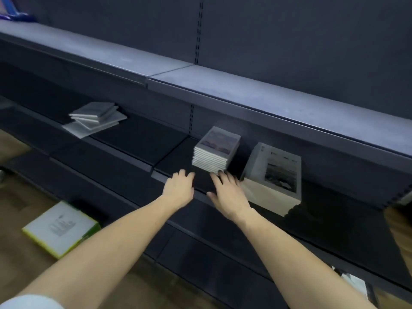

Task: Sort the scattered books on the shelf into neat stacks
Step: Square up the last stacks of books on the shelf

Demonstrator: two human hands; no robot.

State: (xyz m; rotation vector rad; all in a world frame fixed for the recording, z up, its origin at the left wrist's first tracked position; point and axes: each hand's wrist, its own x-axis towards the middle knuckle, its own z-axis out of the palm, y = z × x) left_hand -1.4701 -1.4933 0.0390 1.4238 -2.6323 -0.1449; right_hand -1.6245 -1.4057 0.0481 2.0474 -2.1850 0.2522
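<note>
Both hands reach to the dark shelf (178, 150). The left hand (179, 186) and the right hand (227, 192) have relaxed, spread fingers and hold nothing, just before the neat stack (215, 150). The loose pile of books (94, 119) lies at 10 o'clock.

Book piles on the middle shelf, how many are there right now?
3: a messy pile far left, a neat small stack just beyond both hands, and a taller large stack beside it on the right.
</note>
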